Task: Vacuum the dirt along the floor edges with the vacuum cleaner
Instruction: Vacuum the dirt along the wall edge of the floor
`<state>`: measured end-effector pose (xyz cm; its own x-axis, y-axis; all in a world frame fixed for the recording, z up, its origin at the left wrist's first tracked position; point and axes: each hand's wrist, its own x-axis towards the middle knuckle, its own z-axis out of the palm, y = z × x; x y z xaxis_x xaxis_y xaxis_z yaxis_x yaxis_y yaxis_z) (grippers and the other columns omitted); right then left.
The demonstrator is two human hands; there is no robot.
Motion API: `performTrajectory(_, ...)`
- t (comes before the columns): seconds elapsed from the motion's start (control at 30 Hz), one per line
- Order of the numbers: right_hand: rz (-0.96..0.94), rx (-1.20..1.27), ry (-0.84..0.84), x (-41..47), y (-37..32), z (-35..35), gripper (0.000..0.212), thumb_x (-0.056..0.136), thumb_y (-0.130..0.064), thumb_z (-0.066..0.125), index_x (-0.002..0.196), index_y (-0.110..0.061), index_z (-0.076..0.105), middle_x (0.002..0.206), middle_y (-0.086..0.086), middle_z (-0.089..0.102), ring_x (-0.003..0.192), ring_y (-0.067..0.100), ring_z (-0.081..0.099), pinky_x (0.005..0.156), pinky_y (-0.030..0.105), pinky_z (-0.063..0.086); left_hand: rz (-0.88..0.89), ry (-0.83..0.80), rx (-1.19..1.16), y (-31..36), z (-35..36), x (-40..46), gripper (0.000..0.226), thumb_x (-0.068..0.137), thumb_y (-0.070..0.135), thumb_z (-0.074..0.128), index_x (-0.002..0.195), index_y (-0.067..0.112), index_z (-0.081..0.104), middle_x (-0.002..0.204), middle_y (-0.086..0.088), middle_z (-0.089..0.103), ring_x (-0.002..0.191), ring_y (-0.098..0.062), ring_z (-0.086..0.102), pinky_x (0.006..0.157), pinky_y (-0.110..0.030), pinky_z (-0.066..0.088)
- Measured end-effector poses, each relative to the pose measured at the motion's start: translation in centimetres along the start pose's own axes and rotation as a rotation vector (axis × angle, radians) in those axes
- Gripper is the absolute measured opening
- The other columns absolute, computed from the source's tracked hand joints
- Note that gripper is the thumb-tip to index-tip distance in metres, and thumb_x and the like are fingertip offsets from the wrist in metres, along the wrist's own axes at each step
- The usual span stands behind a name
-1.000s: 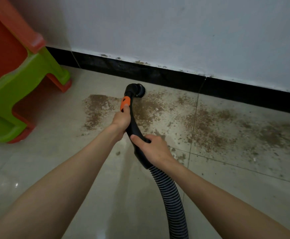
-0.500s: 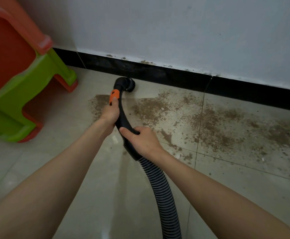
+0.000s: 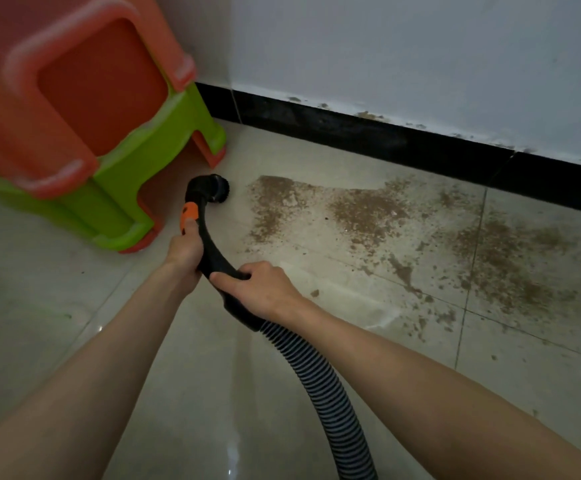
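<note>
A black vacuum wand [image 3: 209,244] with an orange switch [image 3: 188,213] ends in a round brush nozzle [image 3: 214,188] that sits on the tiled floor, just left of the brown dirt [image 3: 368,213]. My left hand [image 3: 185,251] grips the wand below the orange switch, thumb on it. My right hand [image 3: 261,289] grips the wand's lower end where the ribbed grey hose [image 3: 320,386] joins. The dirt spreads rightward along the black skirting [image 3: 386,140].
Stacked orange and green plastic stools [image 3: 85,133] stand at the left, close to the nozzle. A white wall [image 3: 403,53] rises behind the skirting. Bare tile lies in front of my arms.
The nozzle has swept left and toward me, out of the dirt patch to its left edge near the stools. Both hands went with it, and the view shifted left.
</note>
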<state>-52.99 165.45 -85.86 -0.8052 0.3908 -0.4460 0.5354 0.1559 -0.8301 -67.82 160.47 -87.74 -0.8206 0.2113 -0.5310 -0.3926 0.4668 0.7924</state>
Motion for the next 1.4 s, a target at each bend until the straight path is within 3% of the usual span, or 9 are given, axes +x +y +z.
performTrajectory(0.3,0.043,0.004,0.068,-0.2,0.7,-1.2,0.044,0.086,-0.062,0.056,0.072,-0.021,0.062,0.075,0.001,0.070,0.069,0.019,0.069,0.066,0.034,0.056,-0.019,-0.017,-0.004,0.4,2.4,-0.1,0.061,0.101,0.048,0.030,0.134,-0.002,0.042,0.130,-0.021,0.054,0.116,-0.035,0.055,0.081,-0.036,0.046)
performTrajectory(0.47,0.057,0.029,0.108,-1.0,1.4,-2.6,0.043,0.086,-0.060,0.057,0.071,-0.020,0.062,0.078,0.003,0.072,0.071,0.021,0.070,0.071,0.037,0.059,-0.009,-0.063,0.033,0.6,4.4,-0.6,0.064,0.100,0.050,0.031,0.136,-0.003,0.041,0.133,-0.021,0.052,0.117,-0.034,0.054,0.086,-0.036,0.047)
performTrajectory(0.57,0.070,0.037,0.129,-1.2,1.5,-3.1,0.044,0.086,-0.061,0.057,0.072,-0.020,0.062,0.081,0.005,0.072,0.073,0.022,0.070,0.075,0.039,0.059,0.010,-0.095,0.055,1.0,5.2,-0.9,0.063,0.100,0.050,0.031,0.133,-0.002,0.045,0.132,-0.021,0.053,0.103,-0.030,0.058,0.080,-0.034,0.046)
performTrajectory(0.7,0.082,0.073,0.141,-1.5,1.5,-3.7,0.044,0.086,-0.061,0.057,0.072,-0.019,0.062,0.083,0.005,0.072,0.074,0.023,0.070,0.076,0.040,0.058,0.022,-0.111,0.078,1.7,6.0,-1.0,0.063,0.100,0.051,0.031,0.133,-0.001,0.044,0.134,-0.020,0.052,0.118,-0.033,0.054,0.081,-0.034,0.045)
performTrajectory(0.93,0.088,0.079,0.149,-2.7,2.6,-4.8,0.044,0.086,-0.061,0.057,0.072,-0.019,0.063,0.082,0.005,0.072,0.075,0.022,0.069,0.077,0.040,0.058,0.023,-0.151,0.086,1.4,7.3,-2.2,0.067,0.099,0.054,0.031,0.136,-0.002,0.041,0.132,-0.019,0.052,0.118,-0.032,0.053,0.080,-0.033,0.045)
performTrajectory(1.2,0.119,0.096,0.204,-5.2,4.9,-6.4,0.043,0.085,-0.061,0.058,0.066,-0.022,0.059,0.069,-0.002,0.065,0.063,0.016,0.064,0.058,0.029,0.048,0.049,-0.210,0.123,0.8,10.4,-5.1,0.066,0.099,0.053,0.030,0.133,-0.002,0.044,0.122,-0.019,0.057,0.108,-0.032,0.058,0.080,-0.032,0.046)
performTrajectory(1.27,0.131,0.109,0.223,-5.8,5.6,-7.2,0.043,0.084,-0.061,0.058,0.066,-0.023,0.060,0.067,-0.004,0.065,0.061,0.014,0.064,0.057,0.027,0.047,0.056,-0.241,0.125,0.8,11.5,-6.0,0.065,0.099,0.052,0.030,0.135,-0.001,0.043,0.129,-0.020,0.054,0.114,-0.033,0.055,0.085,-0.034,0.047)
performTrajectory(1.4,0.159,0.122,0.271,-7.5,7.4,-9.0,0.043,0.083,-0.061,0.059,0.063,-0.024,0.060,0.046,-0.013,0.058,0.041,0.002,0.056,0.043,0.018,0.039,0.058,-0.323,0.123,0.5,14.2,-7.9,0.068,0.097,0.057,0.031,0.135,0.002,0.044,0.131,-0.020,0.053,0.110,-0.031,0.056,0.090,-0.036,0.047)
